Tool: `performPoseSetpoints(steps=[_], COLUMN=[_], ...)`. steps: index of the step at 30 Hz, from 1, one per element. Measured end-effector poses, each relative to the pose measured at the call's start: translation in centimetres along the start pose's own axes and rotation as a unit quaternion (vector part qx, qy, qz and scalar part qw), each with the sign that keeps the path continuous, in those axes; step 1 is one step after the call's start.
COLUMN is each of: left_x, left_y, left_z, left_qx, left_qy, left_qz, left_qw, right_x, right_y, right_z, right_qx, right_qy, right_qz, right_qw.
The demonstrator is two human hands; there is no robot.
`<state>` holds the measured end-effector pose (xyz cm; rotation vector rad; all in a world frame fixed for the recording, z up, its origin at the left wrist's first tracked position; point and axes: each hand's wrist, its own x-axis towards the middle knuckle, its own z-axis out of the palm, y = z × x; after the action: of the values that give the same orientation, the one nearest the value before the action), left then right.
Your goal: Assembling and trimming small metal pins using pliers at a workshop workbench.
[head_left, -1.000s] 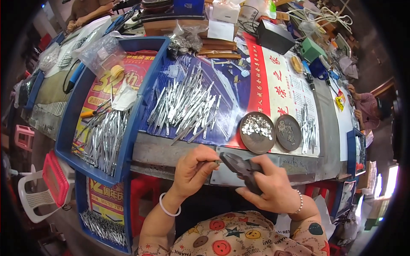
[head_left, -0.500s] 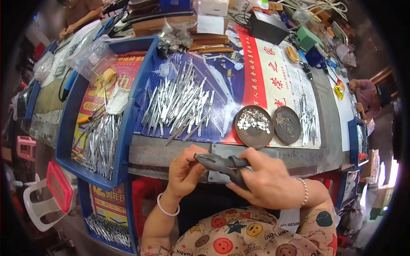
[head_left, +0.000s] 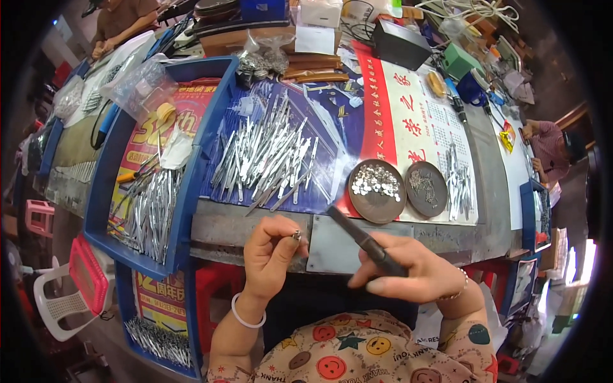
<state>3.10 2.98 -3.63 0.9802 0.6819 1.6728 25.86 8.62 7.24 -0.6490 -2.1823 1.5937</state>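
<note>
My left hand (head_left: 269, 249) pinches a small shiny metal piece (head_left: 296, 235) between thumb and forefinger, over the bench's front edge. My right hand (head_left: 415, 271) is wrapped round dark pliers (head_left: 350, 228), whose jaws point up and left, apart from the piece. Beyond the pliers sits a brown round dish (head_left: 377, 214) with silver discs (head_left: 375, 180) in it. Next to it is a second brown dish (head_left: 434, 208) with small thin metal bits (head_left: 423, 184). A loose pile of flat silver strips (head_left: 265, 150) lies on the blue printed sheet behind my left hand.
At the left, a blue tray (head_left: 185, 214) holds many metal strips (head_left: 145, 214); a lower blue bin (head_left: 198, 332) holds more. More strips (head_left: 461, 182) lie right of the dishes. A black box (head_left: 401, 43) stands at the back. Other people work at far left and right.
The pliers have come away from my left fingertips, swinging to the right with the jaws turned upward. The metal piece now shows in my left hand, which has shifted slightly left.
</note>
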Motion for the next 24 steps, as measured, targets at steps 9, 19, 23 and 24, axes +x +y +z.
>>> performPoseSetpoints(steps=[9,19,23,24], left_x=[-3.7,-5.5,-5.7,-5.8], left_y=[1.7,1.3,1.3,1.3], left_z=[2.6,4.1,4.2,4.6], left_qx=[-0.141,-0.071,-0.122,-0.121], left_qy=[0.009,0.015,-0.039,-0.04], left_qz=[-0.16,-0.107,-0.177,-0.18], left_qw=[0.977,0.992,0.976,0.975], right_x=[-3.6,-5.7,-6.7,-6.9], right_y=[2.9,4.4,5.5,6.4], right_z=[2.2,4.1,6.6,7.5], right_qx=[0.568,0.631,0.705,0.733], right_qy=[-0.023,-0.073,-0.125,-0.152], right_qz=[0.195,0.167,0.14,0.126], right_qw=[0.799,0.754,0.684,0.651])
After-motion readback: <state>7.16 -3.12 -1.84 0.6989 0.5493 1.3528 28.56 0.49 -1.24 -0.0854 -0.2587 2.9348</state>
